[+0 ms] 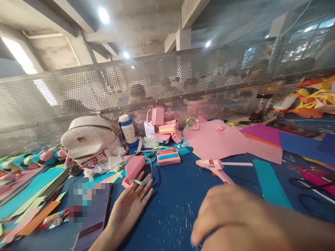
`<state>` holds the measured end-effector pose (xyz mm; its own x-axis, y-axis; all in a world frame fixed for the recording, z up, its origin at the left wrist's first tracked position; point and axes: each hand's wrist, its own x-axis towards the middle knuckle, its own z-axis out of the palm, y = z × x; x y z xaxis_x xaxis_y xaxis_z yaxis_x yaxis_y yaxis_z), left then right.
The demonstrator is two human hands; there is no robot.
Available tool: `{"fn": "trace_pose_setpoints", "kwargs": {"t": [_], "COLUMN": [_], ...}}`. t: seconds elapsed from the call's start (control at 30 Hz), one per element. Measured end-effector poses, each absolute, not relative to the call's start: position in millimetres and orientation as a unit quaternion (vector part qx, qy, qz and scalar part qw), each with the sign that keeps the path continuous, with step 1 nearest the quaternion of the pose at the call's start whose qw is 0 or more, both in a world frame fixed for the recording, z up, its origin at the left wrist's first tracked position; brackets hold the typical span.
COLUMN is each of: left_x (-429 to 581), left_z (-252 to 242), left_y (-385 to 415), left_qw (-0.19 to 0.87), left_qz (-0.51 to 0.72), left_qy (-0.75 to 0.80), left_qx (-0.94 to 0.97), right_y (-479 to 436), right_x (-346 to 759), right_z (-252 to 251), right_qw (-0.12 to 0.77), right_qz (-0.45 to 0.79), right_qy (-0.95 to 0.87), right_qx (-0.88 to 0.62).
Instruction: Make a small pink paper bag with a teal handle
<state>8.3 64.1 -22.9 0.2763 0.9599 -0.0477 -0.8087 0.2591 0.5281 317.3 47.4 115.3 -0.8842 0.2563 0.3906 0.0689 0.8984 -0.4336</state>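
Observation:
My left hand [133, 198] is palm up over the blue table with its fingers spread. Its fingertips reach a small pink paper box [135, 166] with a pale blue paper strip for a handle; whether they carry any of its weight I cannot tell. Blurred by motion, my right hand [227, 212] is at the lower right, its fingers bent down and partly hidden. Beyond it lies a pink glue gun [213, 165] with a glue stick out of its back. A flat pink paper box [169, 157] with a blue band rests between the hands, farther back.
A phone [95, 216] lies left of my left hand. Behind stand a white backpack [90, 134], a bottle [128, 130] and stacked pink paper boxes [166, 127]. Pink paper sheets [217, 139] and a teal strip [270, 183] lie rightward. A perforated metal screen [104, 87] bounds the table.

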Motion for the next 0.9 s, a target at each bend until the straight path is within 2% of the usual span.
{"fn": "trace_pose_setpoints", "kwargs": {"t": [0.13, 0.2, 0.27, 0.4, 0.57, 0.63, 0.7, 0.83, 0.9], "left_x": [9.3, 9.9, 9.9, 8.7, 3.2, -2.5, -8.9, -16.5, -19.7], "left_z": [-24.2, -23.5, -21.2, -12.0, 5.3, 13.4, 21.5, 37.5, 44.7], "left_y": [62.7, 61.5, 61.0, 64.8, 70.7, 69.8, 68.2, 73.6, 83.2], "left_qw": [0.764, 0.754, 0.737, 0.695, 0.629, 0.535, 0.385, 0.101, -0.029], "left_qz": [0.572, 0.575, 0.578, 0.581, 0.569, 0.542, 0.525, 0.514, 0.458], "left_qy": [0.200, 0.221, 0.246, 0.272, 0.330, 0.418, 0.495, 0.554, 0.575], "left_qx": [0.219, 0.229, 0.250, 0.325, 0.415, 0.495, 0.576, 0.647, 0.677], "right_y": [77.7, 111.7, 152.3, 217.9, 239.1, 240.4, 242.0, 245.9, 247.3], "right_x": [367.2, 393.8, 422.3, 473.4, 493.3, 490.5, 486.1, 478.3, 476.0], "right_z": [161.4, 165.0, 154.8, 110.9, 80.6, 81.7, 84.3, 80.7, 74.5], "right_qw": [0.430, 0.457, 0.417, 0.267, 0.199, 0.192, 0.187, 0.181, 0.173], "right_qz": [0.059, 0.039, 0.069, 0.156, 0.144, 0.132, 0.119, 0.077, 0.073], "right_qy": [-0.845, -0.795, -0.793, -0.824, -0.853, -0.855, -0.855, -0.861, -0.858], "right_qx": [-0.314, -0.397, -0.440, -0.476, -0.460, -0.464, -0.469, -0.469, -0.478]}}
